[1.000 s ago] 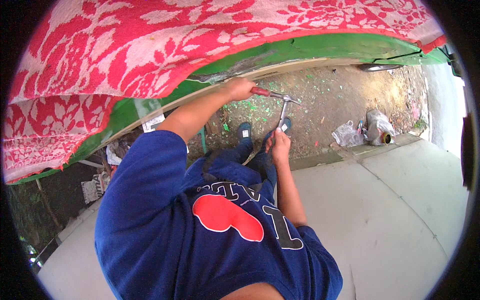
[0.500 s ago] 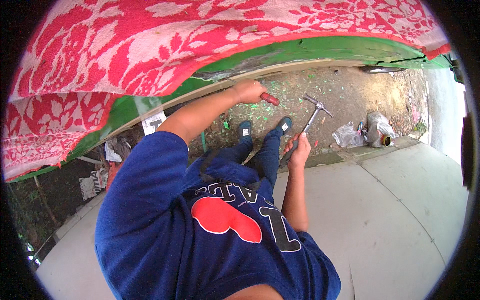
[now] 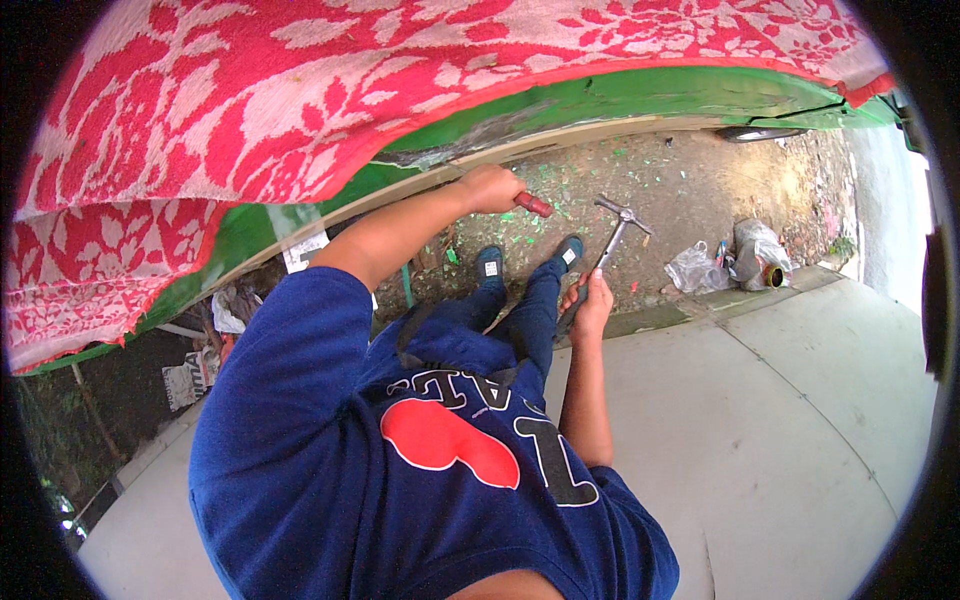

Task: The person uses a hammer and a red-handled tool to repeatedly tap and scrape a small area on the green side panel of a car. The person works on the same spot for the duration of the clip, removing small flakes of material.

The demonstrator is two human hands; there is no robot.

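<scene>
My left hand (image 3: 487, 188) is closed on a red-handled tool (image 3: 532, 204) just below the beige edge strip (image 3: 560, 137) of the green, scraped panel (image 3: 690, 90); the tool's far end is hidden or too small to make out. My right hand (image 3: 590, 300) grips a hammer (image 3: 618, 233) by its dark handle, its steel head raised a short way to the right of the red handle and apart from it. A red and white floral cloth (image 3: 240, 110) drapes over the panel along the top.
My shoes (image 3: 489, 264) stand on dirt scattered with green flakes (image 3: 600, 170). Crumpled plastic bags (image 3: 697, 268) and a yellowish can (image 3: 772, 276) lie at the right beside grey flat slabs (image 3: 780, 420). Paper scraps (image 3: 183, 380) and debris lie at the lower left.
The hammer head was against the red handle a second ago and has moved rightward, away from it. My left hand has shifted slightly right and down, still holding the red-handled tool.
</scene>
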